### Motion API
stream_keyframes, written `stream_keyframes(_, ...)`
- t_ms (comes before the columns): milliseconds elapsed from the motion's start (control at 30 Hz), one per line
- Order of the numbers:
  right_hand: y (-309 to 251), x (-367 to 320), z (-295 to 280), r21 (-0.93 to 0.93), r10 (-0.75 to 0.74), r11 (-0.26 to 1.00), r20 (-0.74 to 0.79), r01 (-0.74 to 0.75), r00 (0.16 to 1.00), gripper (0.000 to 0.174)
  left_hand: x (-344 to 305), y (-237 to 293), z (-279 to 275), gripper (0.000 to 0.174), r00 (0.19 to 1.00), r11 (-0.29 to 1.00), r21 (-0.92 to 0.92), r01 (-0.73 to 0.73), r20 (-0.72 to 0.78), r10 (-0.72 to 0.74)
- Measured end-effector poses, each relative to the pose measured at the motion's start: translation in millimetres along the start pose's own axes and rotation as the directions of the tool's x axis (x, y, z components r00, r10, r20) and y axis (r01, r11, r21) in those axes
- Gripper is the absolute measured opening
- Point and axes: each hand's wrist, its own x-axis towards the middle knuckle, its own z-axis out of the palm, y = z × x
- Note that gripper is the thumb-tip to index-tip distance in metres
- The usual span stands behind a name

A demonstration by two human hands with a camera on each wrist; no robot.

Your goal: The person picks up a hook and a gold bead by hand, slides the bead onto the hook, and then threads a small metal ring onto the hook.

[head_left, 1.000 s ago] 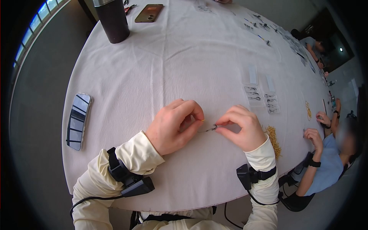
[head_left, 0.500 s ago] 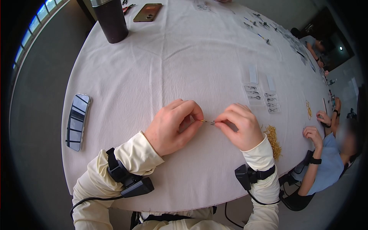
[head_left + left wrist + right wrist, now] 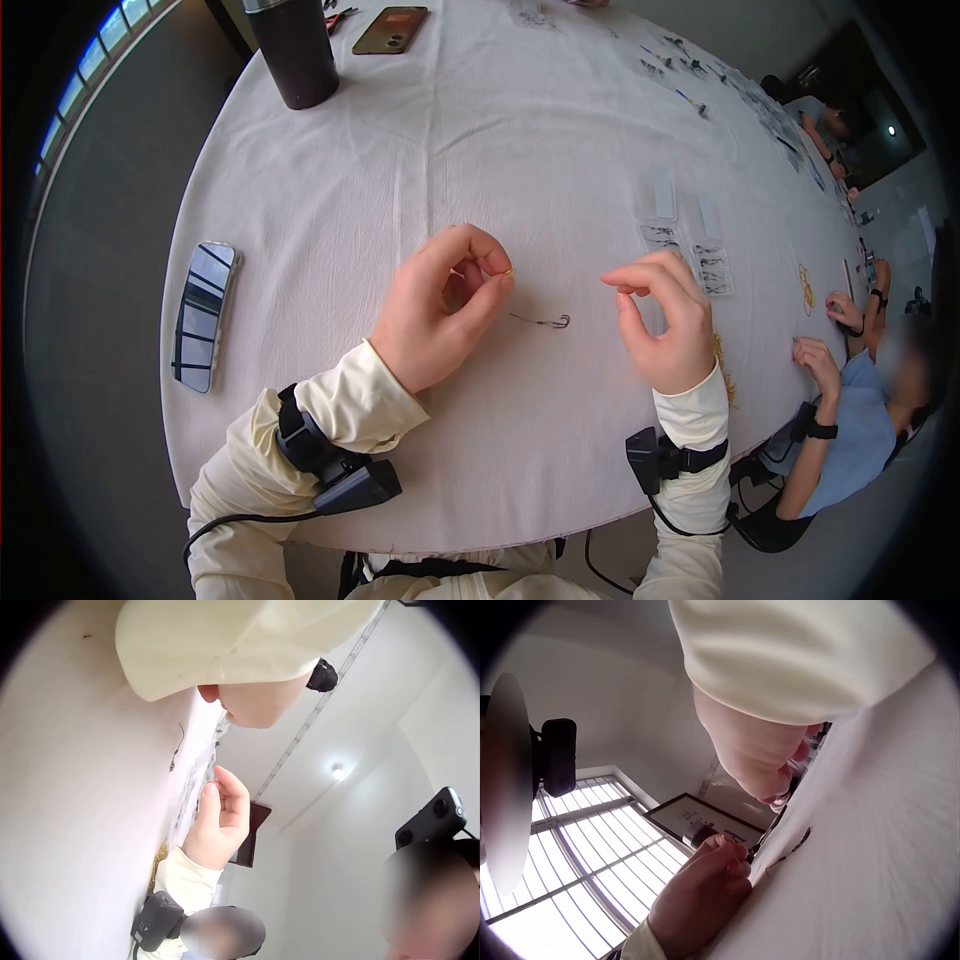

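Observation:
On the cloth between the two hands lies a dark fish hook point(image 3: 562, 321) with a thin wire-like tail; the left wrist view shows the same hook point(image 3: 173, 759) flat on the table. My left hand point(image 3: 440, 305), to the upper left of it, pinches a tiny gold-coloured piece point(image 3: 510, 272) between thumb and forefinger. To the right of the hook my right hand point(image 3: 670, 320) hovers with thumb and forefinger bent toward each other, nothing visible between them. Beside that wrist is a heap of small gold pieces point(image 3: 727, 375), partly hidden by the hand.
Clear plastic boxes point(image 3: 712, 268) of dark hooks sit beyond my right hand. A phone point(image 3: 205, 318) lies at the left edge, a second phone point(image 3: 391, 30) and a dark tumbler point(image 3: 300, 65) at the back. Another person point(image 3: 850, 420) sits at the right.
The hook has left my right fingers and now lies on the cloth. My left hand has moved up and slightly left with the gold piece; my right hand has drawn away to the right.

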Motion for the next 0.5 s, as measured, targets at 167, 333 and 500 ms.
stream_keyframes(167, 0.6, 1.4, 0.8, 0.011, -0.034, 0.999, 0.025, 0.034, 0.999, 0.018, 0.9, 2.2, 0.5, 0.008, 1.000, 0.998, -0.047, 0.029, -0.007, -0.029)
stream_keyframes(333, -15.2, 1.1, 25.8, 0.020, -0.088, 0.996, 0.114, 0.086, 0.990, 0.020, 0.2, 1.1, 1.3, 0.009, 1.000, 0.997, -0.068, 0.031, 0.002, -0.031)
stream_keyframes(500, -21.8, 4.3, 43.4, -0.014, -0.078, 0.997, 0.109, 0.080, 0.991, 0.017, -0.5, 4.9, 1.8, 0.008, 0.998, 0.995, -0.075, 0.068, 0.007, -0.067)
